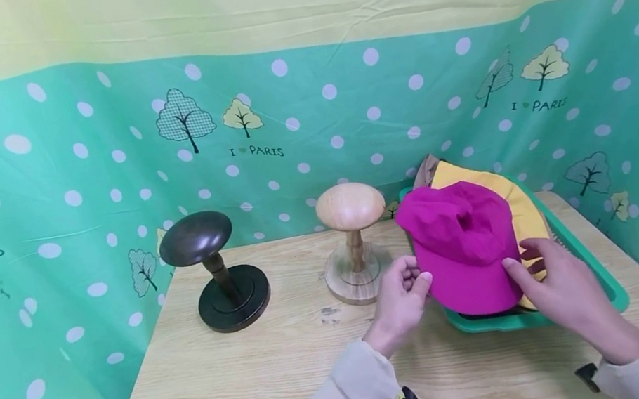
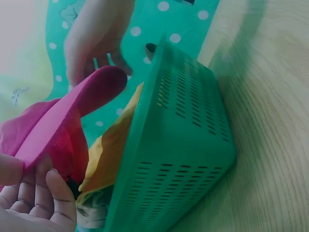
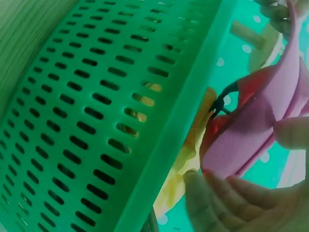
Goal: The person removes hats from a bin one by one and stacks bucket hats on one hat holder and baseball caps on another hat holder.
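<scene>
Item: magenta cap [image 1: 462, 245], topmost in green basket [image 1: 603, 281] on tabletop [image 1: 232, 393]; left hand [image 1: 401, 299] and right hand [image 1: 556, 289] each pinch its brim edge; best handled with 2 even grips, lifting level to spare the yellow cap [image 1: 520, 207] beneath

the left hand [image 2: 34, 203] pinches the brim of a pink cap [image 2: 58, 130], thumb on top and fingers beneath. the cap lies over a yellow cap [image 2: 113, 150] in a green slotted basket [image 2: 178, 159] on the wooden surface [image 2: 270, 96]. the right hand [image 2: 96, 38] holds the brim's far edge.
</scene>
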The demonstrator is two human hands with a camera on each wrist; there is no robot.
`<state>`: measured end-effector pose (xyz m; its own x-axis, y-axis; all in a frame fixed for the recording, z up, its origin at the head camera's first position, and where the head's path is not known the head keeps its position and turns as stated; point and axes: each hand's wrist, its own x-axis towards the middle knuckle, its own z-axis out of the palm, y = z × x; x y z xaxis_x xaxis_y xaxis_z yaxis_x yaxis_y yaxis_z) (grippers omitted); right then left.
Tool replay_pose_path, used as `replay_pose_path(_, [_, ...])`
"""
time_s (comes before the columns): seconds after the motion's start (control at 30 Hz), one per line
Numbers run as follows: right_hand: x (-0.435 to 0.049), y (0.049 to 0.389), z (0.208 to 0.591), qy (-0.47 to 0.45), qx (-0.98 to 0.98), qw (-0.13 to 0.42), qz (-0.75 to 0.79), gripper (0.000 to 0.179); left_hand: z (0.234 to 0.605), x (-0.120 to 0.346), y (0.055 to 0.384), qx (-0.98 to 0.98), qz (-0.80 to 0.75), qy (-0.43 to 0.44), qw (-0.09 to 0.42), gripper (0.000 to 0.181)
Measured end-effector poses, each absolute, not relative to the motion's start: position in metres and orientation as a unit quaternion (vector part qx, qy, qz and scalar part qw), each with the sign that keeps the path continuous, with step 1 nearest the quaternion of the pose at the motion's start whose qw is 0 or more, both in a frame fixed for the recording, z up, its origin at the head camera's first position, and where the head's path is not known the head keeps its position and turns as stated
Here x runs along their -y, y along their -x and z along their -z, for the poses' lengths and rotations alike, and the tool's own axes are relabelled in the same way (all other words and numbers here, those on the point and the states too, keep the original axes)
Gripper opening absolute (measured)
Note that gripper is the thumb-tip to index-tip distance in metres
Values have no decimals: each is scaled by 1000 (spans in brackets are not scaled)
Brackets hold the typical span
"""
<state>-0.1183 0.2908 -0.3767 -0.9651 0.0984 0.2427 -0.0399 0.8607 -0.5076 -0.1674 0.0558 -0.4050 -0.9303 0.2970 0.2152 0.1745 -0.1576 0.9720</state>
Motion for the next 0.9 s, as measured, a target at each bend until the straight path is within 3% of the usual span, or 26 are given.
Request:
replay_pose_path(0.27, [-295, 121, 375, 38, 937, 7, -347, 93, 381, -45, 155, -643, -738, -200, 37, 10])
replay_pose_path(0.37, [-296, 122, 374, 53, 928, -7, -369, 99, 378, -42, 153, -642, -739, -201, 29, 9])
replay_pose_path(0.9, [-259, 134, 368, 12, 901, 111, -419, 91, 361, -14, 161, -688, -676, -218, -148, 31])
